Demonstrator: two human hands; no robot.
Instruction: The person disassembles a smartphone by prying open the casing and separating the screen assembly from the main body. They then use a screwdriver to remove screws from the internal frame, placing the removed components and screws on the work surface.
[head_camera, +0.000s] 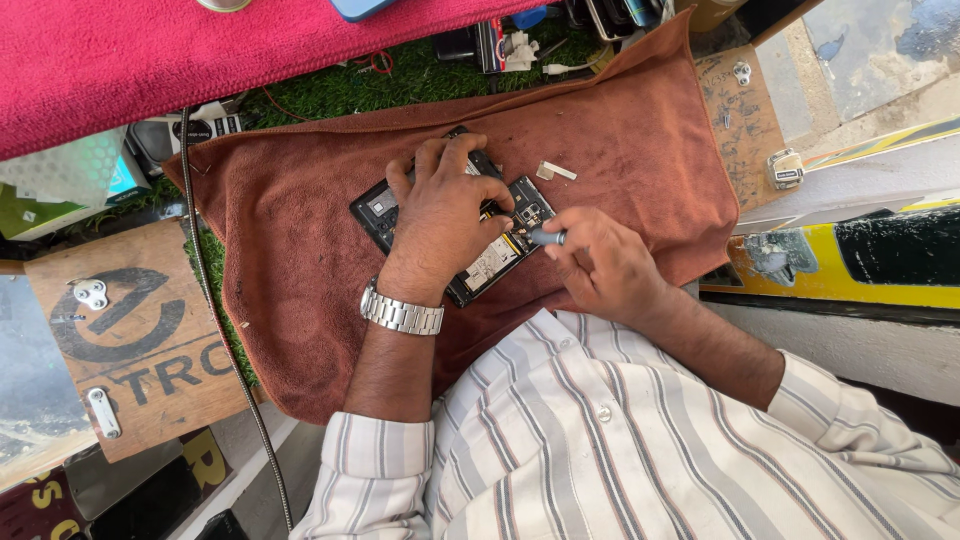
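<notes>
An opened black phone (505, 250) with its back cover off lies on a brown towel (300, 220), its circuit board showing. My left hand (445, 215) presses down on top of the phone and covers most of it; a metal watch is on that wrist. My right hand (600, 265) sits at the phone's right end, fingers closed on a small screwdriver (545, 237) whose tip points at the board near the camera module.
A small white part (555, 171) lies on the towel beyond the phone. A pink cloth (200, 50) covers the far side. Wooden boards (130, 340) flank the towel, a black cable (205, 280) runs down the left, and clutter sits on green turf at the back.
</notes>
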